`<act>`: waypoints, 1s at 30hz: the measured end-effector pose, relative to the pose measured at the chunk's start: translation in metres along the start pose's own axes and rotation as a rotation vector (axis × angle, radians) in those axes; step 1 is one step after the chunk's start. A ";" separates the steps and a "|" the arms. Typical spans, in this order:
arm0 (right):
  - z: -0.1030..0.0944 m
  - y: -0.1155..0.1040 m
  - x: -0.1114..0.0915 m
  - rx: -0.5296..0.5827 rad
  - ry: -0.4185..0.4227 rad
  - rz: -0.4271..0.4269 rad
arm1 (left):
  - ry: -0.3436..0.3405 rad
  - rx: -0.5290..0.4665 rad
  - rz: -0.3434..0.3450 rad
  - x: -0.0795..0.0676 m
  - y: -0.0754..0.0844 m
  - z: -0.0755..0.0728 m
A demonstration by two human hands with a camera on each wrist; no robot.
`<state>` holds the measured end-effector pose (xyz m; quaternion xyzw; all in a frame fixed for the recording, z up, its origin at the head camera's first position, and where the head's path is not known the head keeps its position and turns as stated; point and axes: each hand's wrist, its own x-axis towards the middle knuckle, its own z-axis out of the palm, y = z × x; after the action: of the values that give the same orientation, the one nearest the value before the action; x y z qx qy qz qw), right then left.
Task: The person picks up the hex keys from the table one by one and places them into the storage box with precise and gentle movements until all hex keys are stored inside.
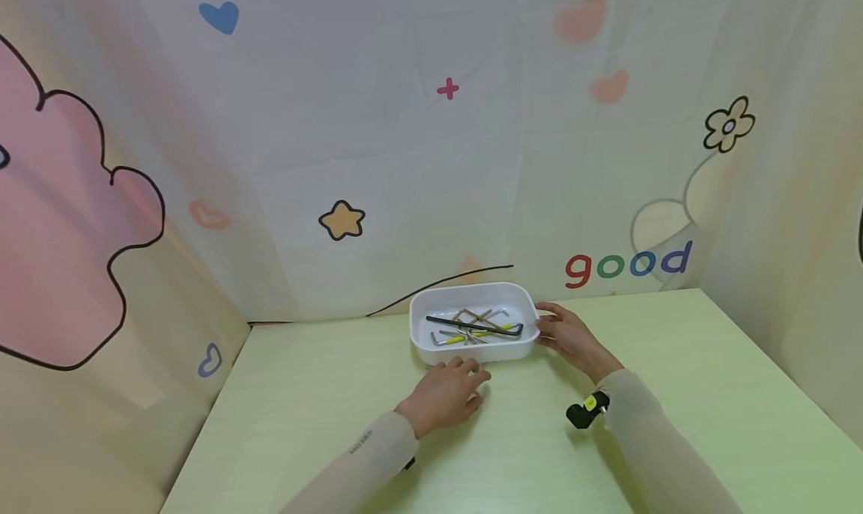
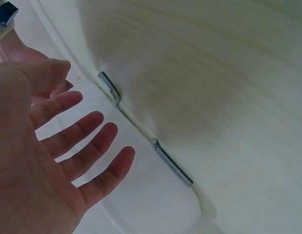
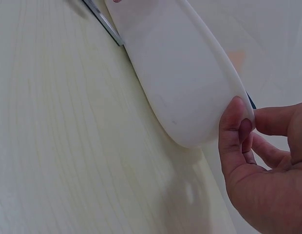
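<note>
A white plastic bin (image 1: 485, 353) stands at the back of the table, holding several L-shaped hex keys: a long black hex key (image 1: 472, 325), silver ones, brass-toned ones and some with yellow sleeves. My right hand (image 1: 569, 342) grips the bin's right end, with the thumb (image 3: 233, 119) on the outer wall near the rim. In front of the bin, my left hand (image 1: 445, 394) has its fingers spread and holds nothing. Two grey metal pieces, a bent piece (image 2: 110, 88) and a longer piece (image 2: 171, 163), show along the bin's lower edge; whether they join underneath is hidden.
The pale green table (image 1: 303, 394) reaches back to a printed cloth (image 1: 404, 162) close behind the bin. Cloth also hangs at both sides. A small black wrist device (image 1: 588, 409) sits at my right sleeve.
</note>
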<state>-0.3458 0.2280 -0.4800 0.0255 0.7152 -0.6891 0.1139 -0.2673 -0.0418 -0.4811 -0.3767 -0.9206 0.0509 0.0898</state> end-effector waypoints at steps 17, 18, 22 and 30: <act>0.003 0.000 0.000 -0.003 -0.010 0.002 | -0.045 -0.031 -0.029 0.014 0.001 0.009; 0.004 0.000 0.000 -0.002 -0.008 0.003 | -0.043 -0.029 -0.029 0.014 0.001 0.010; 0.003 -0.001 0.000 0.000 -0.006 0.005 | -0.040 -0.019 -0.028 0.015 0.001 0.010; 0.001 -0.002 -0.001 0.004 -0.005 0.009 | -0.071 -0.055 -0.002 0.014 0.001 0.009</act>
<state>-0.3456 0.2273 -0.4778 0.0273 0.7135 -0.6900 0.1187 -0.2784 -0.0316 -0.4887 -0.3761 -0.9246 0.0386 0.0467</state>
